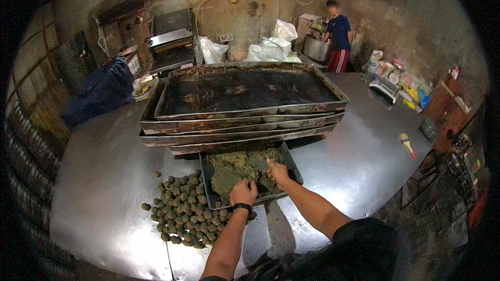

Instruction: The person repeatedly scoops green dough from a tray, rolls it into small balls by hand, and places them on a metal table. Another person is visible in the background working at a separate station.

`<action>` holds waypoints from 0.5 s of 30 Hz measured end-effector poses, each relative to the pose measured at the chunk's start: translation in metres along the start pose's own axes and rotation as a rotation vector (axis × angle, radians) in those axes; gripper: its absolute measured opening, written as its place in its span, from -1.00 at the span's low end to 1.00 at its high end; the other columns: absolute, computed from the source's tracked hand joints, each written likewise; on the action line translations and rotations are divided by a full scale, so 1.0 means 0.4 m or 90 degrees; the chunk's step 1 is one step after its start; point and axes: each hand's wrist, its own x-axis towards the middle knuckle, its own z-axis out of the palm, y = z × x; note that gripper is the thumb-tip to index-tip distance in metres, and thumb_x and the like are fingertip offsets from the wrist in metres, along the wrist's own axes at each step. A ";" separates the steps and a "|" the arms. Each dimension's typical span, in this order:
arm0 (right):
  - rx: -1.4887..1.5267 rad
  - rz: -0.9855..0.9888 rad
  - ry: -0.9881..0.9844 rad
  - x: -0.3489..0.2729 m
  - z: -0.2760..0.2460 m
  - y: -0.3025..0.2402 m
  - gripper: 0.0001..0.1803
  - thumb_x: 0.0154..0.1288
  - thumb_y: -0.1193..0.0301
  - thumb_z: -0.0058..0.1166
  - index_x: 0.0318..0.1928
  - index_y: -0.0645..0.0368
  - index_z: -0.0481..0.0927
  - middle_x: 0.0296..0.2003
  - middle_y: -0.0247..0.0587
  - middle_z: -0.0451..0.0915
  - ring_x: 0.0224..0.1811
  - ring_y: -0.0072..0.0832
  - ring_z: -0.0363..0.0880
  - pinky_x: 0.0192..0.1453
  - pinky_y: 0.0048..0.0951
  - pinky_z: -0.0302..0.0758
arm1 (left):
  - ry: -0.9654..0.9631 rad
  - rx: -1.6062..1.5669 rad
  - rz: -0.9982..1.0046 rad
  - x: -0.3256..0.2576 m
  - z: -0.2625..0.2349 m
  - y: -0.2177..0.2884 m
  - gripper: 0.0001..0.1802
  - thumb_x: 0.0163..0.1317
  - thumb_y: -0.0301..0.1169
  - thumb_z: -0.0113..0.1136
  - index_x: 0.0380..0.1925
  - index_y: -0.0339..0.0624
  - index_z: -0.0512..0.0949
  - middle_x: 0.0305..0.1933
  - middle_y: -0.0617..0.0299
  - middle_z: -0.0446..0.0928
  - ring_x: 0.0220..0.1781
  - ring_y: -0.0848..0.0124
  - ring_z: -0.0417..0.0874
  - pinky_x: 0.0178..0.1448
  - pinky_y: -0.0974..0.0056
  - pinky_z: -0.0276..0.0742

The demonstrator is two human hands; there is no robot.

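A dark rectangular tray [295, 170] holds a crumbly green-brown mixture [240, 161]. My left hand [243, 192], with a black band at the wrist, is over the tray's near part, its fingers curled down at the mixture. Whatever those fingers hold is hidden. Over the tray's right side my right hand [278, 174] is closed with the thumb on top; a greyish patch lies beside it, and I cannot make out what it grips. Left of the tray, a heap of small dark green-brown balls [185, 205] rests on the metal table [109, 177].
Beyond the small tray stands a stack of large, blackened baking trays [250, 88]. A brush [407, 144] lies at right, with bags and packets [409, 86] farther back. Dark blue cloth [101, 91] covers the far left edge. A person [339, 34] stands by a metal drum [315, 48].
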 end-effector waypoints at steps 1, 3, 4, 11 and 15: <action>0.040 -0.013 -0.018 0.019 -0.019 0.002 -0.60 0.17 0.06 0.07 -0.53 0.14 0.43 -0.60 -0.30 0.44 -0.63 -0.55 0.35 -0.59 -0.44 0.23 | -0.050 -0.005 -0.003 -0.002 -0.027 0.044 -0.73 0.12 -0.23 0.00 -0.40 -0.19 0.57 -0.36 -0.03 0.54 -0.37 0.09 0.56 -0.26 0.06 0.50; 0.138 -0.025 -0.077 0.018 -0.016 0.023 -0.65 0.18 0.10 0.06 -0.44 0.16 0.48 -0.54 -0.29 0.50 -0.56 -0.53 0.41 -0.51 -0.48 0.32 | -0.098 -0.018 0.001 -0.005 -0.058 0.055 -0.73 0.13 -0.24 0.00 -0.40 -0.20 0.57 -0.36 -0.04 0.54 -0.37 0.09 0.56 -0.27 0.06 0.50; 0.132 0.020 -0.083 -0.048 0.029 -0.045 -0.69 0.17 0.14 0.08 -0.36 0.14 0.50 -0.49 -0.32 0.50 -0.55 -0.58 0.40 -0.50 -0.52 0.33 | -0.086 -0.032 -0.004 -0.008 -0.069 0.028 -0.73 0.13 -0.24 0.00 -0.40 -0.21 0.56 -0.38 -0.04 0.54 -0.37 0.09 0.56 -0.27 0.05 0.50; -0.039 -0.065 0.127 -0.052 0.003 -0.076 -0.60 0.02 0.08 0.23 -0.53 0.15 0.44 -0.56 -0.31 0.47 -0.62 -0.56 0.34 -0.55 -0.45 0.30 | -0.079 -0.045 0.036 -0.009 -0.047 0.030 -0.76 0.13 -0.28 0.01 -0.39 -0.23 0.53 -0.34 0.01 0.51 -0.29 0.09 0.53 -0.21 0.08 0.48; -0.222 -0.025 0.039 0.043 -0.044 0.001 -0.63 0.16 0.08 0.06 -0.39 0.17 0.51 -0.58 -0.33 0.47 -0.60 -0.58 0.38 -0.56 -0.50 0.29 | -0.020 -0.020 0.060 -0.006 -0.030 0.042 -0.74 0.12 -0.26 0.01 -0.37 -0.25 0.52 -0.32 -0.01 0.50 -0.19 0.09 0.49 -0.09 0.07 0.43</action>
